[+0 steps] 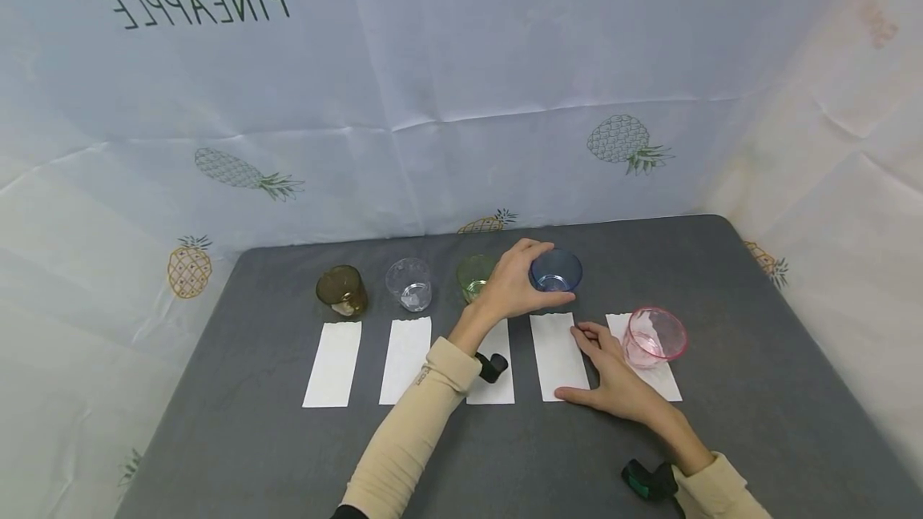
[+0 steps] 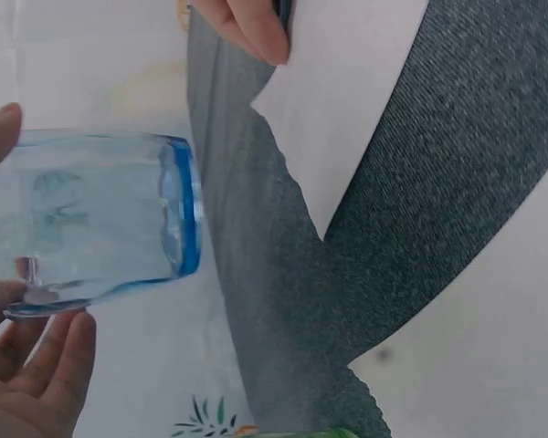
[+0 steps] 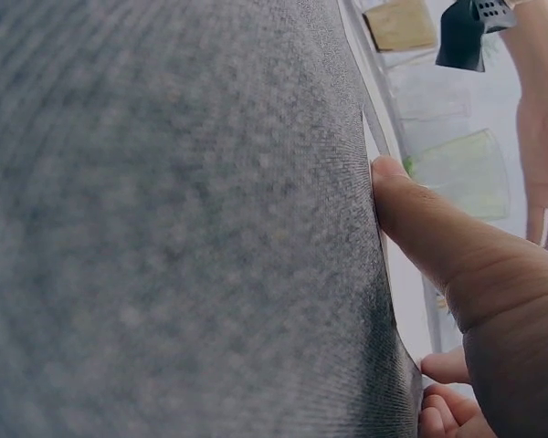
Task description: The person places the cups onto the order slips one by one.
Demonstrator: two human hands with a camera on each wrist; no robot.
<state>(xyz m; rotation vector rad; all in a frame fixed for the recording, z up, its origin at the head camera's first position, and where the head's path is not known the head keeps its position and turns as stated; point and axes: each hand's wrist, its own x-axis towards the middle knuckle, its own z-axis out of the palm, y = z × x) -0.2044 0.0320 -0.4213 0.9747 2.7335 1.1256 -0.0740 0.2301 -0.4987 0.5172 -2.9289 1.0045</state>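
Note:
My left hand [image 1: 510, 283] grips a blue glass [image 1: 556, 271] between thumb and fingers. In the left wrist view the blue glass [image 2: 100, 214] looks raised off the table, with the fingers [image 2: 59, 365] around its base end. My right hand [image 1: 613, 379] lies spread at the right side of a white paper strip [image 1: 557, 359], its thumb on the near edge and its fingertips by the right edge. The right wrist view shows the thumb [image 3: 420, 214] pressing at the paper's edge. Beside this hand, a pink glass [image 1: 654, 336] stands on another white strip [image 1: 659, 383].
A green glass [image 1: 472, 275], partly behind my left hand, a clear glass [image 1: 409, 284] and a brown glass [image 1: 342, 290] stand along the back. White strips [image 1: 332, 363] lie in front of them on the grey table [image 1: 245, 455]. A pineapple-print curtain [image 1: 433, 46] hangs behind.

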